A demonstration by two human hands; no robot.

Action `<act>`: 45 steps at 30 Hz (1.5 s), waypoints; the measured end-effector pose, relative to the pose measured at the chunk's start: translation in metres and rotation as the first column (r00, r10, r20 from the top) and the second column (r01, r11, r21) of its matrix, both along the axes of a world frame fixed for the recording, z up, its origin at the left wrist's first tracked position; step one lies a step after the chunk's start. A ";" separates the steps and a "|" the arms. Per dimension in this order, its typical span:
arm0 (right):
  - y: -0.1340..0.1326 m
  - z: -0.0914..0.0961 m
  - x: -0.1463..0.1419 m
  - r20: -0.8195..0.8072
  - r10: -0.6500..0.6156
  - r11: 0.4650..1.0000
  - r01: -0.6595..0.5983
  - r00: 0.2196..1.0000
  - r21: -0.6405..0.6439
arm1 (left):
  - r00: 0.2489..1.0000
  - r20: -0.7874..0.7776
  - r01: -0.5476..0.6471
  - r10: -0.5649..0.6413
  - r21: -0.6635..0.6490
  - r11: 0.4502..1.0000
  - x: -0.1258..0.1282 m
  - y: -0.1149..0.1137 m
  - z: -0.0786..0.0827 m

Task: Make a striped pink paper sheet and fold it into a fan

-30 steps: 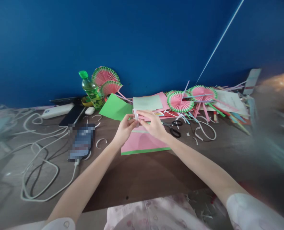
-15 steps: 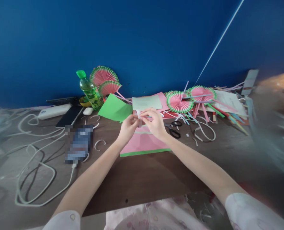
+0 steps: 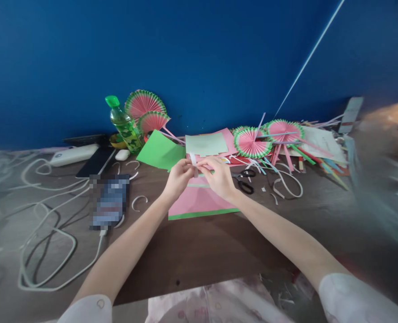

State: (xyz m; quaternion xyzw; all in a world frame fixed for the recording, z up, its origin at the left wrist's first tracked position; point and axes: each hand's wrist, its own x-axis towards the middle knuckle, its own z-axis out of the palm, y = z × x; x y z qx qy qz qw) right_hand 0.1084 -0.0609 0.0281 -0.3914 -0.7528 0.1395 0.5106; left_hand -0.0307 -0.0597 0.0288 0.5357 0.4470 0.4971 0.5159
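A narrow white strip (image 3: 193, 159) stands between my fingertips, its lower part hidden by them. My left hand (image 3: 179, 178) pinches it from one side. From the other side my right hand (image 3: 218, 176) is closed on it, thumb and forefinger together. Whether the strip is paper or tape I cannot tell. Under both hands lies a pink sheet with a green border (image 3: 204, 201). Behind them a pale green sheet (image 3: 206, 144) rests on pink paper, and a bright green sheet (image 3: 161, 151) is just left of it.
Black-handled scissors (image 3: 245, 185) lie right of my hand. Pleated pink-and-green paper fans (image 3: 253, 142) and colored strips fill the back right. At left are a green-capped bottle (image 3: 127, 125), a phone (image 3: 110, 202) and a looped white cable (image 3: 73, 251). Another person is blurred at far right.
My hands stay together over the pink sheet. The fingers of my right hand have curled and shifted slightly lower at the strip, which shows more above the fingertips.
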 end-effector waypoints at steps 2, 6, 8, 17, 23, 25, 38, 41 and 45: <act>-0.002 -0.001 0.000 0.033 -0.006 1.000 0.005 0.999 0.028 | 0.999 -0.022 -0.030 0.030 -0.002 1.000 -0.001 0.000 0.002; -0.005 -0.003 -0.001 0.024 0.057 0.998 -0.058 0.998 0.033 | 0.997 -0.025 -0.076 0.076 -0.025 0.997 -0.004 0.002 0.007; -0.005 -0.001 -0.001 -0.012 0.069 0.998 -0.069 0.998 -0.002 | 0.999 0.019 -0.035 0.035 -0.039 0.999 -0.005 0.004 0.007; -0.003 0.007 -0.001 -0.043 0.068 0.997 -0.069 0.997 -0.033 | 0.997 0.043 0.071 -0.070 -0.018 0.997 -0.007 0.006 0.003; -0.009 0.000 -0.003 0.020 0.111 0.994 -0.111 0.994 0.007 | 0.999 0.037 0.008 -0.007 -0.012 1.000 -0.009 0.008 0.005; -0.010 -0.001 -0.002 0.034 0.140 0.990 -0.140 0.990 0.013 | 0.999 0.046 0.008 -0.008 -0.011 1.000 -0.011 0.010 0.005; -0.006 0.017 0.001 -0.096 0.085 0.993 -0.093 0.992 -0.073 | 0.979 -0.029 0.203 -0.201 0.115 0.972 -0.010 0.008 0.006; -0.010 0.013 0.000 -0.080 0.129 0.991 -0.132 0.988 -0.036 | 0.979 -0.175 0.143 -0.103 0.233 0.962 -0.012 0.008 0.008; -0.015 0.009 0.000 -0.054 0.168 0.986 -0.168 0.984 0.000 | 0.978 -0.189 0.128 -0.088 0.214 0.968 -0.015 0.011 0.005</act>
